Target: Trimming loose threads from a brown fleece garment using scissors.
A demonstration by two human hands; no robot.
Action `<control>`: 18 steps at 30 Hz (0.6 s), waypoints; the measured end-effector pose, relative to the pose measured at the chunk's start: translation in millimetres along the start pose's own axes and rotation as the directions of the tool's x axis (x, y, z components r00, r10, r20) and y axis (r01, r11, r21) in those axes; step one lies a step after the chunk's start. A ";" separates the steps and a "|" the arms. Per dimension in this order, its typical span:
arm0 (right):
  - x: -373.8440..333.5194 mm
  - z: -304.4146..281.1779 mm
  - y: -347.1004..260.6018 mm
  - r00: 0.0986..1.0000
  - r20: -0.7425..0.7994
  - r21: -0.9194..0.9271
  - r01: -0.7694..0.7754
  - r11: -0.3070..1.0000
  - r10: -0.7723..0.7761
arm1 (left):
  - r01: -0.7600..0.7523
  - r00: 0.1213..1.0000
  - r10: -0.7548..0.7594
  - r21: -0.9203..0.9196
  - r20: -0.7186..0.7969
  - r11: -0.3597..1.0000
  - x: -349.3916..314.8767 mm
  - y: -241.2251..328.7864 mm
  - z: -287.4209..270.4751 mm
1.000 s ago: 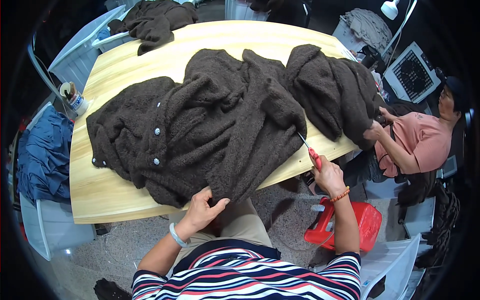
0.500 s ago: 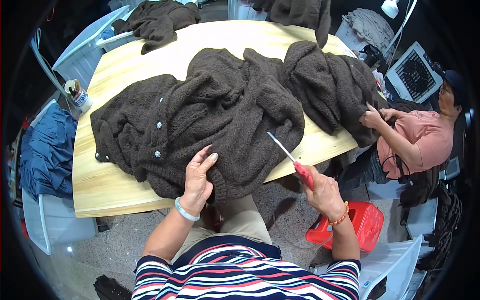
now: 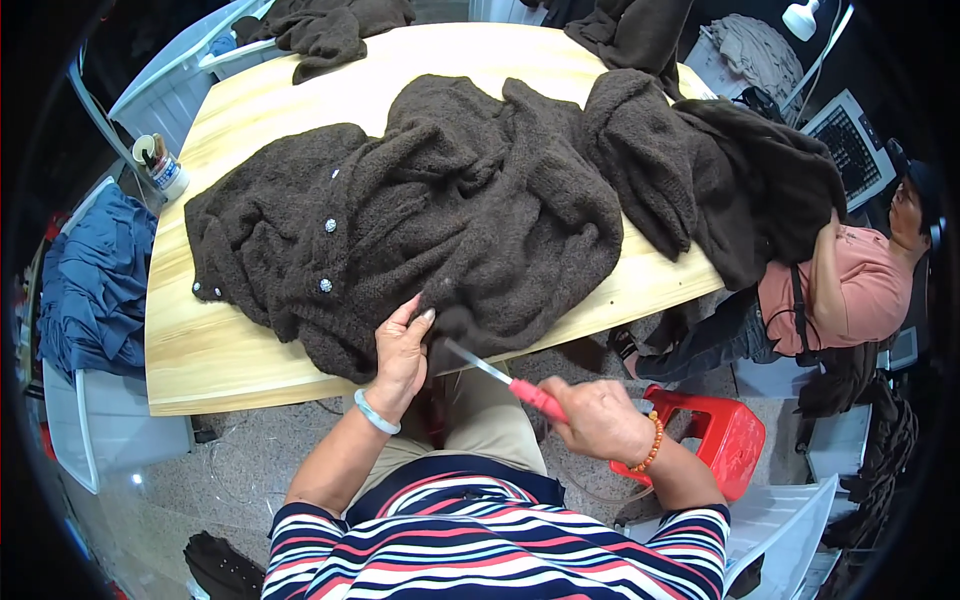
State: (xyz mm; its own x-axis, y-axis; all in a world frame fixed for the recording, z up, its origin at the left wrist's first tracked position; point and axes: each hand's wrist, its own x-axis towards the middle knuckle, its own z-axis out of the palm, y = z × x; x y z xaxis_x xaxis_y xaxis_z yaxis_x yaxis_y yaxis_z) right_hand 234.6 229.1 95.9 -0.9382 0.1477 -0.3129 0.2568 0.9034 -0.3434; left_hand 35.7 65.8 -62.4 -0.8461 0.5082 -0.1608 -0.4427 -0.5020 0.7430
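Note:
A dark brown knit cardigan (image 3: 480, 220) lies bunched on the light wooden table (image 3: 215, 385), with shiny round buttons (image 3: 331, 226) along one edge. My left hand (image 3: 402, 352) grips its near edge between thumb and fingers, at the table's front. In my right hand (image 3: 603, 420) is a screwdriver-like tool (image 3: 538, 398) with a red handle and a thin metal shaft. Its shaft points left to the cloth just beside my left fingers. The tip is blurred, so I cannot tell whether it touches the knit.
Another person (image 3: 840, 290) stands at the right, handling more dark knitwear (image 3: 765, 180). A red plastic stool (image 3: 742, 445) is below my right arm. Bins with blue cloth (image 3: 105, 285) and grey cloth (image 3: 750, 55) flank the table. A white jar (image 3: 170, 178) stands at the left corner.
My right hand has swung the tool down and left, from above the cloth to beside my left fingers. At the right, the other person has spread and lifted the dark cloth.

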 end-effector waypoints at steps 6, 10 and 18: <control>1.3 5.9 9.1 0.986 -0.129 0.102 0.122 0.987 -0.108 | 0.097 0.987 -0.104 0.061 0.124 0.993 3.6 22.7 7.9; 3.9 8.8 10.7 0.980 -0.170 0.122 0.125 0.985 -0.103 | 0.288 0.939 -0.283 0.003 0.196 0.958 22.6 46.4 30.8; 12.5 -7.8 14.8 0.987 -0.162 0.001 -0.005 1.000 0.005 | 0.115 0.973 -0.154 0.214 0.172 0.970 41.9 19.4 24.6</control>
State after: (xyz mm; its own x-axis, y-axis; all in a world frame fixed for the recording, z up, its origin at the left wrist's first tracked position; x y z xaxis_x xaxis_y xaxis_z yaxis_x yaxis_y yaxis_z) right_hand 225.0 247.5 93.8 -0.9621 0.2154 -0.1670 0.2615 0.9021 -0.3432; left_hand -1.0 94.6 -38.7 -0.7041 0.6920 -0.1590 -0.4636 -0.2785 0.8411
